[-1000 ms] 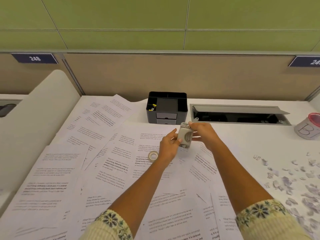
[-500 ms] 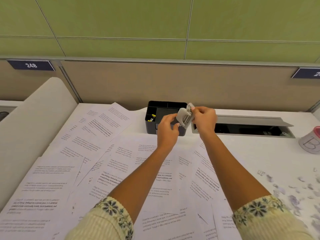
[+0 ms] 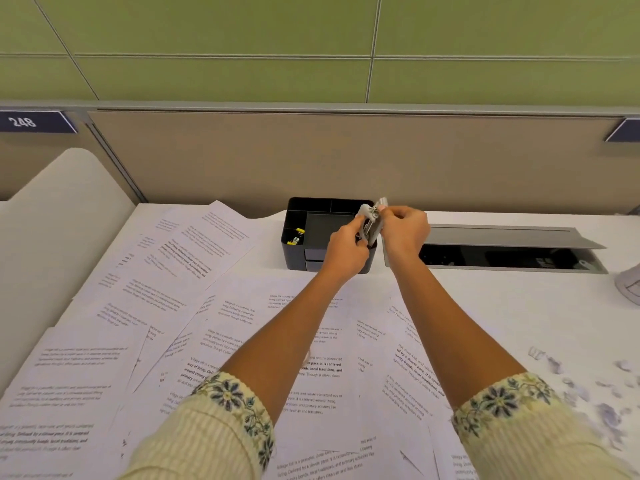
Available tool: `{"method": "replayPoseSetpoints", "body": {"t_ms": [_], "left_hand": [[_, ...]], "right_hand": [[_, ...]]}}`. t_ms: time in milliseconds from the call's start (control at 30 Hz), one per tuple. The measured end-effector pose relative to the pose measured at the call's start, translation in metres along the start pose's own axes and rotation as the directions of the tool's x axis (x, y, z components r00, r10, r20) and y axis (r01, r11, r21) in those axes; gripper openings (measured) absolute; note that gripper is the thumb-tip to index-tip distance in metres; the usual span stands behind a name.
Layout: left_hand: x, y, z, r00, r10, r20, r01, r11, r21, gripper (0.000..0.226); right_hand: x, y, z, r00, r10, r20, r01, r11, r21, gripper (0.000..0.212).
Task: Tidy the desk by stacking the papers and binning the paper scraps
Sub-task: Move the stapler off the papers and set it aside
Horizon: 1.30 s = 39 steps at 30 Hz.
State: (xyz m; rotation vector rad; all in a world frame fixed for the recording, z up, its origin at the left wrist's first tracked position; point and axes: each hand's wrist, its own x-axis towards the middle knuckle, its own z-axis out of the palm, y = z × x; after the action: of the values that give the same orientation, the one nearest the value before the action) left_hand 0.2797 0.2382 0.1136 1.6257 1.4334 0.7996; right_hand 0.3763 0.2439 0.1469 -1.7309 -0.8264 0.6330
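Papers (image 3: 242, 341): lying scattered across the desk (image 3: 485, 299), unstacked; scraps (image 3: 588, 393) at 4 o'clock. Both hands, left (image 3: 346, 251) and right (image 3: 403, 233), are gripping a grey stapler (image 3: 370, 220) over the black organiser (image 3: 294, 251) at 12 o'clock. Advisable: seating it upright in a compartment before releasing.

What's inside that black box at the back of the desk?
The black organiser has open compartments; the front-left one holds small yellow items. Both hands, left and right, holding a grey stapler, hide its right side.
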Motion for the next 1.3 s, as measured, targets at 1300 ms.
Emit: {"method": "replayPoseSetpoints", "body": {"t_ms": [1300], "left_hand": [[-0.073,-0.076,-0.025,0.971,0.214,-0.105,-0.162,0.915,0.369,0.05]], "right_hand": [[-0.067,0.044,0.003,0.989,-0.073,0.129,0.102,0.966,-0.238,0.019]]}}
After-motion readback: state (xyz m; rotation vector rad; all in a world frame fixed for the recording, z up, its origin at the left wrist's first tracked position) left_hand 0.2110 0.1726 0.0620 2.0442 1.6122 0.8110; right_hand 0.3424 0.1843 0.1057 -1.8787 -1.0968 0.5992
